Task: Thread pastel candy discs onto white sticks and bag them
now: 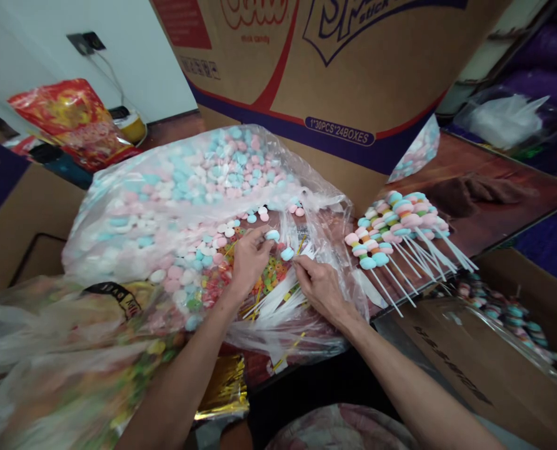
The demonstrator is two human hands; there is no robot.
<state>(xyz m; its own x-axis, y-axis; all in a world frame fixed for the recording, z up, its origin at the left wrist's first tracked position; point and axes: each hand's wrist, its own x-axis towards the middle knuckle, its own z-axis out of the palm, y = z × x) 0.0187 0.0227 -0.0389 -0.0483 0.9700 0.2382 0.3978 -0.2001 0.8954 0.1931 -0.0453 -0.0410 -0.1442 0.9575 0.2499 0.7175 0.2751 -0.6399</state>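
Note:
Between the thumb and fingers of my left hand (pixel 250 259) is a small blue-and-white marshmallow (pixel 272 235). My right hand (pixel 322 284) is closed in a pinch, with another blue-and-white marshmallow (pixel 286 254) just beyond its fingertips. It appears to sit on a thin white stick, mostly hidden by the fingers. Below both hands lie loose white sticks (pixel 278 315) and colourful gummy rings (pixel 271 275). Pink, white and blue marshmallows (pixel 212 244) spill from a large clear plastic bag (pixel 165 209) at the left.
Finished marshmallow skewers (pixel 400 225) are piled on the table's right side. A large cardboard box (pixel 282 75) stands behind. At lower right, an open carton (pixel 484 356) holds more skewers. Gold wrappers (pixel 224 384) and a bag of gummies (pixel 132 375) lie at lower left.

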